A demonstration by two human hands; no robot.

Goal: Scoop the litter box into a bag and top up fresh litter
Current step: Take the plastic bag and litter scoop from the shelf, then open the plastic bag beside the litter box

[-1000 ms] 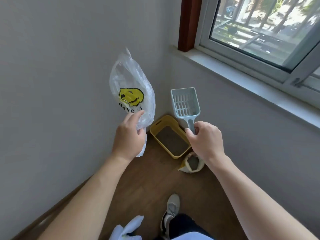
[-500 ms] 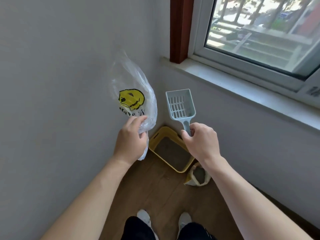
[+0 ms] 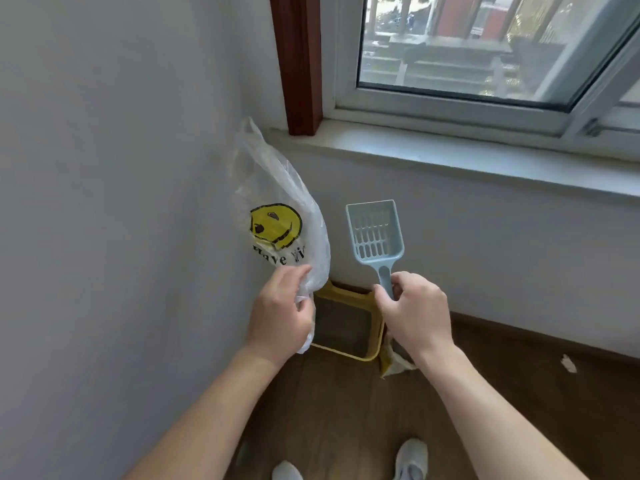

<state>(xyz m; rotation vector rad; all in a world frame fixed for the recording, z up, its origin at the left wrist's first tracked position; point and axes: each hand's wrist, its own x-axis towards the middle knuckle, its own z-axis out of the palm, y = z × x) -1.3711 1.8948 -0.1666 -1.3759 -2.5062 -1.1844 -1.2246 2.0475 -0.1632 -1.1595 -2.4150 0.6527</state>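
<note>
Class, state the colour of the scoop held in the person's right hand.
Pale blue; the scoop shows clearly in the head view, its handle gripped by the right hand.

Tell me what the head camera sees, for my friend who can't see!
A left hand holds a clear plastic smiley-face bag; a right hand holds a pale blue slotted plastic scoop above a yellow litter box on a wooden floor.
</note>
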